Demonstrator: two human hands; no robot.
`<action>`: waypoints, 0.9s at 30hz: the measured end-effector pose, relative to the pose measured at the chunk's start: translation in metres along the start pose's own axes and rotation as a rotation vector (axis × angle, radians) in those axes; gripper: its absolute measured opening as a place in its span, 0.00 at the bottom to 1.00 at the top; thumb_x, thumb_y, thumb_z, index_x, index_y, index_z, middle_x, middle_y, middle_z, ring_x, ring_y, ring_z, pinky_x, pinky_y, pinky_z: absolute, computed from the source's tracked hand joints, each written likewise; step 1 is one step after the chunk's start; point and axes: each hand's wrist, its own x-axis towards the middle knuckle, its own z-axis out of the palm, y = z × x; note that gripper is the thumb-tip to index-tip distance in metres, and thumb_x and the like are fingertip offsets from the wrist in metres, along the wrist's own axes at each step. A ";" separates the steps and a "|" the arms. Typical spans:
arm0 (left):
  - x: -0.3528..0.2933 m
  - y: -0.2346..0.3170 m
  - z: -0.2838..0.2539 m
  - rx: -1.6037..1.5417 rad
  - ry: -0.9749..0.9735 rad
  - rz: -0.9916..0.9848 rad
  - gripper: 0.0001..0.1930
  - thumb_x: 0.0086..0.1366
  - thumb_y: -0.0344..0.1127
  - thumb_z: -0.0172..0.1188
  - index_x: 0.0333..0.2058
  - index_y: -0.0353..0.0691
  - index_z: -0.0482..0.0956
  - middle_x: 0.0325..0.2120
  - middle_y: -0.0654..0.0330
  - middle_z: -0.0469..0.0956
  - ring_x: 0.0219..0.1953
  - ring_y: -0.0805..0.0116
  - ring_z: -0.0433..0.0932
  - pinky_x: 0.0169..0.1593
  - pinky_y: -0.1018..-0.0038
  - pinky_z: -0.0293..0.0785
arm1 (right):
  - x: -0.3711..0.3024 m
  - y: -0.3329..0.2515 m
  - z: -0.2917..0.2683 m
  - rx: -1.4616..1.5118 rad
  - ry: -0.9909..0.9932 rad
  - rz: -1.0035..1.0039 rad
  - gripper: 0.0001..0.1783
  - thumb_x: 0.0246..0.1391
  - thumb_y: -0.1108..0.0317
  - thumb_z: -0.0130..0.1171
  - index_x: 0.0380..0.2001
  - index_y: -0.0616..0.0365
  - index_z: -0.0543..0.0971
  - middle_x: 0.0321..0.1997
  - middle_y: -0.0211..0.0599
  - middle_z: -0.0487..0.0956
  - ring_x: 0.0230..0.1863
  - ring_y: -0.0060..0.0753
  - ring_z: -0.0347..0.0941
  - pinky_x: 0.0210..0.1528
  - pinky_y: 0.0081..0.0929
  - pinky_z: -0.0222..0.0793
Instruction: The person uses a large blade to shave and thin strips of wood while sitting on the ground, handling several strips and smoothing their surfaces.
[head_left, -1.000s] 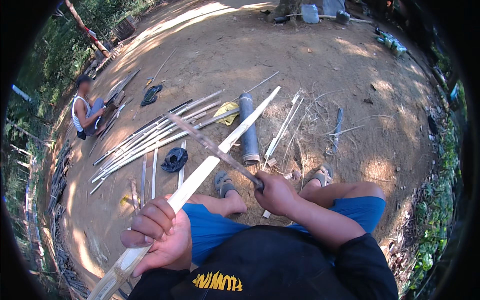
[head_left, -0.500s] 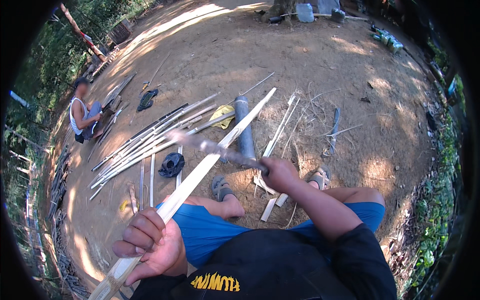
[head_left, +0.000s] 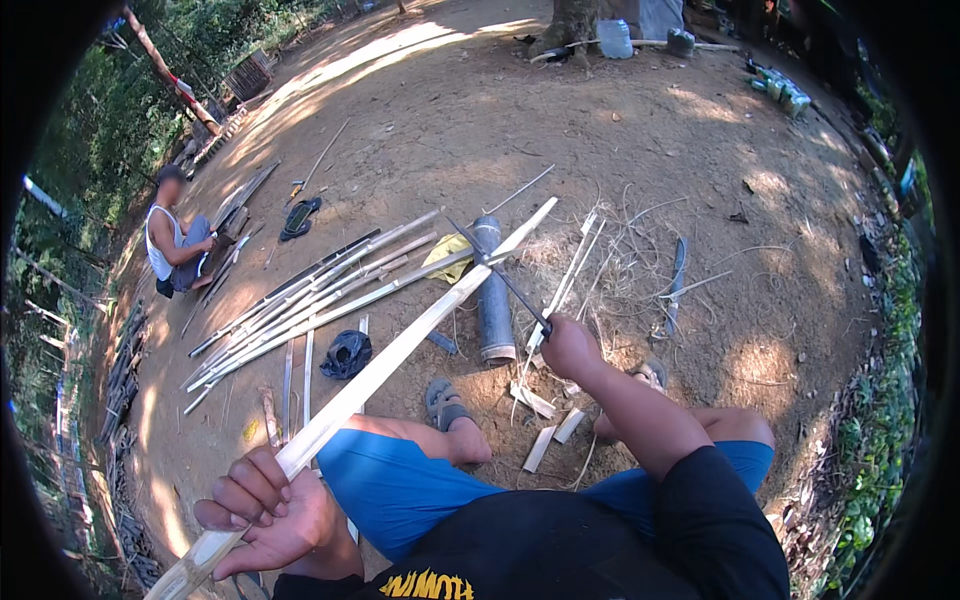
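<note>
The knife [head_left: 522, 298] held tight in the right grip [head_left: 573, 350] has moved farther up the pale stick [head_left: 395, 352] held in the left grip [head_left: 268, 512].

The view comes from the left one of two fisheye cameras on the person's head, facing steeply down over their own black T-shirt [head_left: 560, 540] and blue shorts [head_left: 395, 480] and outward across the dirt yard [head_left: 430, 130]. The left hand [head_left: 292, 522] and right hand [head_left: 572, 348] are close to the lens; the tree trunk [head_left: 572, 22] stands far off at the upper edge
</note>
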 end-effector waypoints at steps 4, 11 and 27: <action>0.022 0.005 -0.016 0.017 -0.020 -0.016 0.30 0.55 0.67 0.63 0.23 0.46 0.64 0.13 0.72 0.56 0.14 0.81 0.55 0.22 0.83 0.52 | -0.032 -0.071 -0.005 0.107 -0.149 -0.306 0.12 0.52 0.63 0.57 0.40 0.54 0.76 0.34 0.52 0.81 0.39 0.57 0.79 0.45 0.51 0.74; 0.059 -0.022 -0.025 0.059 -0.029 -0.006 0.28 0.60 0.65 0.59 0.23 0.47 0.61 0.13 0.71 0.56 0.14 0.81 0.55 0.21 0.83 0.52 | 0.096 0.042 0.035 0.085 -0.051 0.117 0.13 0.53 0.67 0.56 0.42 0.56 0.76 0.37 0.52 0.81 0.43 0.54 0.78 0.45 0.48 0.74; 0.205 -0.027 -0.090 0.143 -0.145 -0.150 0.40 0.61 0.80 0.25 0.18 0.46 0.58 0.10 0.67 0.54 0.11 0.77 0.53 0.18 0.79 0.52 | 0.202 0.049 0.039 0.179 -0.267 0.092 0.15 0.58 0.69 0.49 0.48 0.55 0.74 0.41 0.50 0.81 0.43 0.53 0.79 0.46 0.47 0.74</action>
